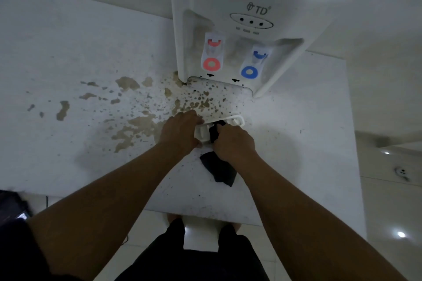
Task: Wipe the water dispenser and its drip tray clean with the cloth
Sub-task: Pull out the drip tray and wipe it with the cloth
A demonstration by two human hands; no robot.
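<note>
The small white plastic drip tray [219, 129] has been pulled out of the white plastic tabletop water dispenser [251, 18] and sits on the white speckled desk [68, 52] just in front of it, probably so that its recesses can be reached from above rather than under the taps. The left hand [180, 131] lies over the tray's left end with fingers curled round its edge, gripping it; the likely reason is to keep the light tray from sliding while it is rubbed. The right hand [235, 141] is closed round the dark, crumpled cloth [220, 169], pinching a bunched part of it down into the tray's middle, while the loose tail of the cloth trails back over the desk toward the person.

The red hot-water tap [212, 52] and the blue cold-water tap [253, 61] hang above the empty recess where the tray belongs. Brown dried splashes [137, 121] spread over the desk to the left of the tray and up to the dispenser's base (these look like old drips, though what they are cannot be told).

By my judgement the tray is being wiped now, with the dispenser body yet to be done.
</note>
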